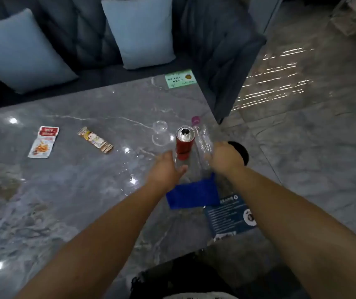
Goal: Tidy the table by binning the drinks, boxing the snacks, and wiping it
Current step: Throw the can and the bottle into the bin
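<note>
An opened red can [184,143] stands upright near the table's right edge. Right beside it is a clear plastic bottle [203,138] with a purple cap. My left hand [165,167] is just in front and left of the can, fingers apart, holding nothing. My right hand [224,157] has its fingertips against the bottle's lower end; blur hides whether it grips. Two snack packets lie at the left: a red-and-white one [43,142] and a long striped one [96,140]. A blue cloth [194,196] lies between my forearms.
A clear glass [159,133] sits just left of the can. A round black bin [242,153] stands on the floor behind my right hand. A green card [180,78] and a dark blue leaflet [229,214] lie on the grey marble table [86,190]. A sofa with cushions is beyond.
</note>
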Demonstrator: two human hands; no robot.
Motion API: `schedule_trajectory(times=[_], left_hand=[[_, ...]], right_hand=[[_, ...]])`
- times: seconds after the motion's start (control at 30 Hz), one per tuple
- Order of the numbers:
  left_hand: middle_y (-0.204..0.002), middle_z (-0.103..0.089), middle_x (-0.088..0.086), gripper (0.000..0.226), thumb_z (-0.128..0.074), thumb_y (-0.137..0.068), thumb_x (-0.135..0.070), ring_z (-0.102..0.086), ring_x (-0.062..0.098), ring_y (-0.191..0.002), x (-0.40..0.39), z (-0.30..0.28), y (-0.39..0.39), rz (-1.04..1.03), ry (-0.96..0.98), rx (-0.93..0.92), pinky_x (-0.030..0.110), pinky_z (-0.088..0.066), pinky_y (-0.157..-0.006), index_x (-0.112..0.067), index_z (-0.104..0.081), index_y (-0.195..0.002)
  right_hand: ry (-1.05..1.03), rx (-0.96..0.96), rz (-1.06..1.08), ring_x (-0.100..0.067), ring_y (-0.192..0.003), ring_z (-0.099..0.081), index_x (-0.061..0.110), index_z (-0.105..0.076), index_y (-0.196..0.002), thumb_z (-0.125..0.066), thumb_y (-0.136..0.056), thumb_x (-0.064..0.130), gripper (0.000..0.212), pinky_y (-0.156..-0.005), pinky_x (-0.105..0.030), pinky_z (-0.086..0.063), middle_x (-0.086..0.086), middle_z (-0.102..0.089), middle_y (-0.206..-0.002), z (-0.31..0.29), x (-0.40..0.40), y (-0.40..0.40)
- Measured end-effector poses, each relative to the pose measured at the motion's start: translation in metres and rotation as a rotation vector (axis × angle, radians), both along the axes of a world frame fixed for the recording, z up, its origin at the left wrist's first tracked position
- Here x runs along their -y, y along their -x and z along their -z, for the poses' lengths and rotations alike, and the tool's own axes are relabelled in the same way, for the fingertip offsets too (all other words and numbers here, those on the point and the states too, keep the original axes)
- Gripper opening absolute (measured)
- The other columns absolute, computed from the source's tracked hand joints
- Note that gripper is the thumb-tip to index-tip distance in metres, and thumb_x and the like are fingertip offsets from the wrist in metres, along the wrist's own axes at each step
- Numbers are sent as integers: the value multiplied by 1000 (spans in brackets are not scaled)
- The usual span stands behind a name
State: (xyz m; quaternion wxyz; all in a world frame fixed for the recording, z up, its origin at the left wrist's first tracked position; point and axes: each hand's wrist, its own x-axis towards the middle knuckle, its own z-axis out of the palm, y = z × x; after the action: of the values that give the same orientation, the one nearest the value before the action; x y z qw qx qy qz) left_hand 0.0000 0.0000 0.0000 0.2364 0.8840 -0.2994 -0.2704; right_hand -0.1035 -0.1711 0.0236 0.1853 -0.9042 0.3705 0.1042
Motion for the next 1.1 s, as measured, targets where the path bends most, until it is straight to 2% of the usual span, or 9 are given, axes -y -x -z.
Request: schedule_trajectory(times=[0.1, 0.3, 0.4, 0.5, 0.7, 0.8, 0.93, 1.0, 1.1], left_hand=[[-128, -55, 7, 71, -71, -77, -45, -57, 26, -110, 25, 7, -4, -105, 111, 72, 31, -42, -83, -17, -40, -135], [-120, -60, -2, 67, -76, -74, -36, -58, 16, -106, 51, 19, -11, -142, 292, 31, 29, -48, -87, -25, -42, -130], [-107, -56, -25, 66, -79, -73, -31, -54, -12, -97, 55, 22, -16, -171, 389, -59, 0, -37, -75, -34, -40, -126], [-101, -53, -32, 66, -78, -75, -29, -45, -31, -93, 58, 28, -21, -188, 431, -101, -5, -34, -74, -34, -38, -128], [-93, -54, -30, 53, -74, -75, -42, -48, -28, -84, 62, 30, -28, -224, 409, -88, -3, -36, -66, -34, -43, -117], [-94, -56, -24, 54, -73, -74, -46, -54, -12, -78, 63, 25, -30, -230, 416, -65, 2, -36, -60, -27, -46, -117], [-101, -56, -16, 59, -72, -76, -45, -56, 3, -88, 67, 17, -28, -158, 407, -30, 11, -37, -67, -24, -44, -124], [-105, -56, -14, 61, -70, -78, -45, -55, 3, -89, 70, 12, -25, -104, 412, -24, 17, -39, -72, -24, -42, -128], [-103, -55, -15, 60, -68, -79, -46, -50, -6, -79, 81, 1, -16, -55, 447, -26, 6, -33, -65, -23, -41, -128]], right_hand=[[32, 30, -21, -39, -114, -50, 1, -40, -125, -51, -88, 43, 56, -87, -43, -45, -23, -48, -128, 10, 10, -21], [17, 19, -7, -38, -120, -46, 4, -16, -143, -50, -89, 47, 77, -88, -44, -44, -20, -35, -143, 30, 20, -41], [-12, -9, 14, -37, -126, -42, 7, -8, -147, -48, -91, 43, 78, -92, -47, -44, -17, -26, -150, 34, 23, -43], [-7, -5, 24, -37, -122, -45, 6, -9, -147, -48, -91, 40, 76, -88, -46, -45, -19, -32, -145, 34, 23, -43], [-9, 6, 55, -36, -121, -47, 5, -9, -147, -49, -92, 36, 75, -88, -43, -46, -19, -35, -143, 35, 23, -43], [-41, 51, 97, -36, -119, -47, 3, -12, -146, -51, -91, 32, 74, -88, -41, -45, -21, -35, -142, 33, 24, -40], [-122, 175, 194, -38, -112, -51, 3, -28, -137, -57, -86, 33, 66, -88, -46, -49, -23, -41, -133, 21, 31, -26], [-147, 242, 248, -37, -109, -52, 3, -34, -133, -59, -84, 33, 63, -87, -45, -49, -24, -44, -129, 12, 36, -15], [-153, 320, 314, -34, -101, -55, 3, -41, -127, -60, -84, 26, 52, -81, -39, -50, -23, -50, -121, -2, 48, 3]])
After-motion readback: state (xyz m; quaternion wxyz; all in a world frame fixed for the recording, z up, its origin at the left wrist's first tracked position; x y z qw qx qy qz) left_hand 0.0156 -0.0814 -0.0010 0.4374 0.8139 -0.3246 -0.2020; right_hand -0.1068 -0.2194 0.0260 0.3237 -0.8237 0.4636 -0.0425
